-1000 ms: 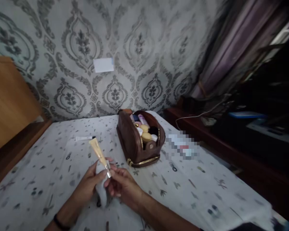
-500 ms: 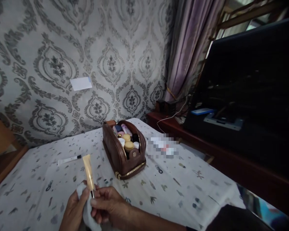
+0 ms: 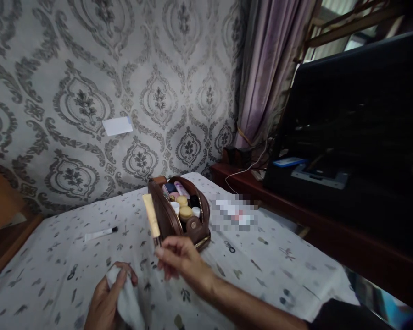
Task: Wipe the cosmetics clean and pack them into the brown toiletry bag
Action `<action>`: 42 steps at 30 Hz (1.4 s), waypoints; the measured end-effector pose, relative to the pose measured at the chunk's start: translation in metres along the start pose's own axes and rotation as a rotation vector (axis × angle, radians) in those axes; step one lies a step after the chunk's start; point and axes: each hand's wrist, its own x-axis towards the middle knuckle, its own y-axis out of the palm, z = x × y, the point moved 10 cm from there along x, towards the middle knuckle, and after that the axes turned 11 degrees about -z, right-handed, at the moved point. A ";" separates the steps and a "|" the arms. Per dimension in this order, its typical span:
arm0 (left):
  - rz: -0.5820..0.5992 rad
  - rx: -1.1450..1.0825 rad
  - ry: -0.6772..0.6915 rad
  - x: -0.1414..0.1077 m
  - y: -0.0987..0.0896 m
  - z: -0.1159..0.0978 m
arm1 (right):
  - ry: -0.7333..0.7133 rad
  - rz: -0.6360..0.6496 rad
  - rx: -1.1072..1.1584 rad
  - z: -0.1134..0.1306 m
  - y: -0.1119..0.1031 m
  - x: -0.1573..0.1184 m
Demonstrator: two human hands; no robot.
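Near the bottom of the view, my left hand point(image 3: 108, 293) is closed around a white cloth point(image 3: 128, 298). My right hand point(image 3: 181, 261) pinches the lower end of a yellow-gold tube point(image 3: 151, 215), which points upward in front of the bag's left side. The brown leather bag point(image 3: 163, 211) stands open on the table, with yellow-lidded and white-lidded jars, a pink tube and other items inside. A thin white tube with a black cap point(image 3: 99, 234) lies on the cloth-covered table, left of the bag.
The printed tablecloth point(image 3: 261, 275) spreads under everything. A blurred-out item point(image 3: 236, 211) lies right of the bag. At right stands a large dark panel point(image 3: 358, 114) with a blue object point(image 3: 289, 162). A brown box point(image 3: 3, 201) is at far left.
My right hand has carried the yellow-gold tube up and right, away from my left hand and towards the bag. The white cloth stays in my left hand.
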 end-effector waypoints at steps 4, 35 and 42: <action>-0.031 -0.023 0.024 0.002 -0.002 0.002 | -0.174 -0.190 -0.331 0.076 -0.064 0.026; 0.033 -0.058 -0.016 0.004 0.003 0.013 | -0.342 -0.290 -1.808 0.135 -0.089 0.060; 0.070 -0.047 -0.010 0.011 0.003 0.018 | -0.440 -0.306 -1.671 0.141 -0.070 0.050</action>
